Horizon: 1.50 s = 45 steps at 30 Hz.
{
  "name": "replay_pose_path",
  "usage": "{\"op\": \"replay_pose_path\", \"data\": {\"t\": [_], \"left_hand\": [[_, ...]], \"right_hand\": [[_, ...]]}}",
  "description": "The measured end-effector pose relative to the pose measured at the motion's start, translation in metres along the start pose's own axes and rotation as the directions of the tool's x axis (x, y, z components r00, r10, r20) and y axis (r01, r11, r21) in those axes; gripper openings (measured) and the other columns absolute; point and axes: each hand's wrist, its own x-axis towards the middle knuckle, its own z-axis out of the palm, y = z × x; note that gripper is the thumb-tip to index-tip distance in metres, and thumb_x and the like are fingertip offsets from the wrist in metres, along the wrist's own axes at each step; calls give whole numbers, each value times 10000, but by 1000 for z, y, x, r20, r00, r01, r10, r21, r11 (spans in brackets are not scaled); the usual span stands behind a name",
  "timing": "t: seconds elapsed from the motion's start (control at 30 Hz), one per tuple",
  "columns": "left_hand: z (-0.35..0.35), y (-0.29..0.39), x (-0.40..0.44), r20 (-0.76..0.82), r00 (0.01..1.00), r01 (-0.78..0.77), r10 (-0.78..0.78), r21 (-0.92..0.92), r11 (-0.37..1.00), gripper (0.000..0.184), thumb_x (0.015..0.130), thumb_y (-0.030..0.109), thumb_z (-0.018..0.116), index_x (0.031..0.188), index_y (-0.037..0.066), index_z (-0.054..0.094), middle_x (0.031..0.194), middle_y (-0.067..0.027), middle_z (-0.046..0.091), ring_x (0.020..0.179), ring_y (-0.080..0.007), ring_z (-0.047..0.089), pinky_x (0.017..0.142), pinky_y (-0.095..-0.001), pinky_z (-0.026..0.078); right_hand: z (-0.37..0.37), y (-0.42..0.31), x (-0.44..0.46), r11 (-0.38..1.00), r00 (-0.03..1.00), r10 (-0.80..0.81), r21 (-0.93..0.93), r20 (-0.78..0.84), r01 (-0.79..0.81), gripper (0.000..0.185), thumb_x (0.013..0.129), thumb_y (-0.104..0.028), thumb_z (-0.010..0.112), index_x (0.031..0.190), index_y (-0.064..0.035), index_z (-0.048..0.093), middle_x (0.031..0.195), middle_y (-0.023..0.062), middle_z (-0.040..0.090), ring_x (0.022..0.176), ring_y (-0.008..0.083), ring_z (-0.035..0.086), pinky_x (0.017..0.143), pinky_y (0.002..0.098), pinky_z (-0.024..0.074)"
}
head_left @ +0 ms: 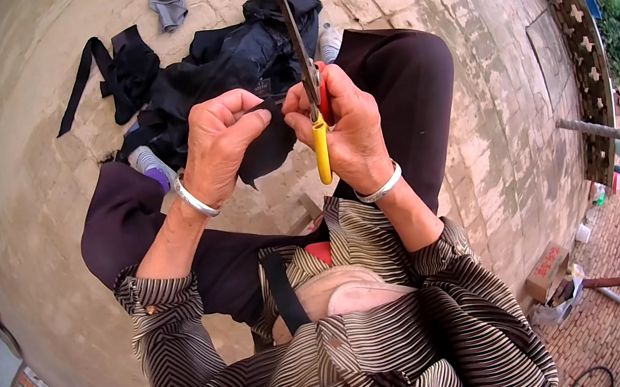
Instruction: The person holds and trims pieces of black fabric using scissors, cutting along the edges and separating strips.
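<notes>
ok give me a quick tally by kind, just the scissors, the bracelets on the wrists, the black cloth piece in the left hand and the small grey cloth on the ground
scissors: 1
silver bracelets: 2
held black cloth piece: 1
small grey cloth: 1
Total: 5

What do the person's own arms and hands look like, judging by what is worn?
The left hand and right hand are gloveless; each arm has a slim silver bracelet. The sleeves are dark with pale stripes, leaving the forearms partly bare.
</notes>
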Motion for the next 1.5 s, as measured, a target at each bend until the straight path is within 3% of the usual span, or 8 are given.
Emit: {"op": "replay_pose_path", "data": {"t": [0.13,0.2,0.47,0.77,0.83,1.3,1.37,1.5], "left_hand": [[-1,-2,0,0,1000,8,-8,11,1000,93,889,29,605,943,-28,654,824,-13,682,683,-22,599,616,-170,479],[5,-4,1,-49,998,-37,37,1,999,68,886,49,638,862,-13,651,710,84,570,612,37,438,513,-162,317],[23,-3,-4,-155,981,-119,118,6,993,95,884,58,661,901,-30,694,743,77,606,636,28,471,541,-168,352],[10,-1,-3,-147,989,-31,22,-61,998,78,888,51,639,829,0,640,683,102,545,585,39,399,504,-166,285],[8,-1,-1,-90,996,-18,14,-45,999,47,900,33,618,875,-5,627,768,-1,661,649,-22,589,597,-170,472],[10,-19,2,-108,976,-159,191,251,955,84,897,43,639,907,-40,644,704,39,609,625,10,494,551,-173,387],[13,-19,2,-132,953,-223,272,304,926,87,871,41,655,860,-44,639,615,29,579,559,5,456,480,-203,360],[18,-10,-1,-97,920,-284,379,499,818,84,844,36,657,889,-36,658,661,-114,670,547,-97,601,528,-270,459]], "right_hand": [[5,-2,-1,999,999,1,-47,-42,-3,314,756,90,714,981,-17,524,809,13,629,681,50,535,636,209,474],[8,1,-2,986,991,-92,-145,-97,78,364,723,97,710,1015,-23,530,773,41,607,647,110,566,624,235,478],[18,5,-2,902,946,-304,-354,-116,246,318,710,130,603,987,-12,537,760,142,544,657,334,583,585,367,481],[-17,19,11,990,966,133,-13,-224,-140,129,802,54,605,807,-27,504,704,-1,547,640,68,512,582,218,442],[-22,15,9,977,967,211,42,-143,-207,197,765,53,641,905,-31,531,717,-3,536,656,81,507,609,240,450],[10,4,3,992,996,-2,-123,-89,-9,302,750,70,730,982,-23,559,782,4,620,697,65,578,655,221,489],[12,0,2,980,987,-111,-179,-116,89,382,720,101,674,1059,-12,541,784,111,619,682,257,647,620,299,505],[13,-5,3,948,978,-190,-276,-89,159,313,766,83,664,1043,-14,554,788,131,609,680,292,650,606,338,513]]}}
